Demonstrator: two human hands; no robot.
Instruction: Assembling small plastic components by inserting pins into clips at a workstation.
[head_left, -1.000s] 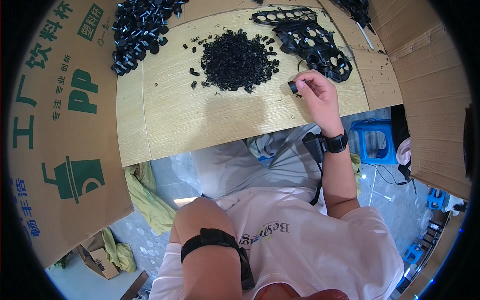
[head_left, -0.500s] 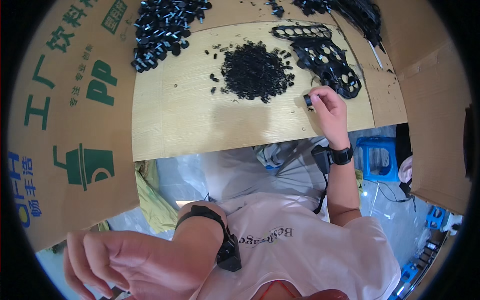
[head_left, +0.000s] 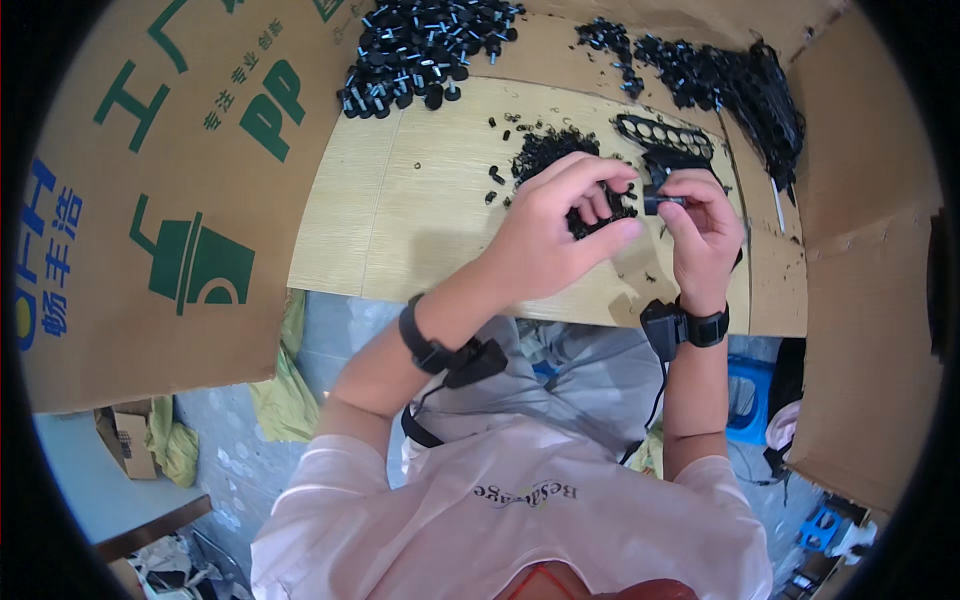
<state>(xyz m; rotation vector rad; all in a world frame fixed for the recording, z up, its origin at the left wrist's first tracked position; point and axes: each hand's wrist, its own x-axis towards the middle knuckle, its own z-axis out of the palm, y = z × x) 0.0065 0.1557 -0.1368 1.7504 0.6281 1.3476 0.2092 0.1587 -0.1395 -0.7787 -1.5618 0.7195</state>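
My right hand (head_left: 708, 232) pinches a small black cylindrical piece (head_left: 654, 200) between thumb and fingertips, above the right part of the wooden board (head_left: 390, 230). Just left of it hovers my left hand (head_left: 550, 225), its fingers curled with a gap between them and the thumb, and nothing visible inside. Behind the left hand spreads a pile of tiny black parts (head_left: 548, 152), partly covered by it. A flat black sheet with round holes (head_left: 665, 133) lies beyond my right hand, which hides some of the black material there.
Black knobs with metal bolts (head_left: 415, 55) are heaped at the back left. More black pieces (head_left: 685, 75) and a bundle of black strips (head_left: 765, 110) lie at the back right. Cardboard walls (head_left: 860, 210) stand on both sides. A blue stool (head_left: 750, 400) is below the board.
My left hand has swung up from the lower left to beside my right hand. My right hand still holds the black piece. The view has shifted.
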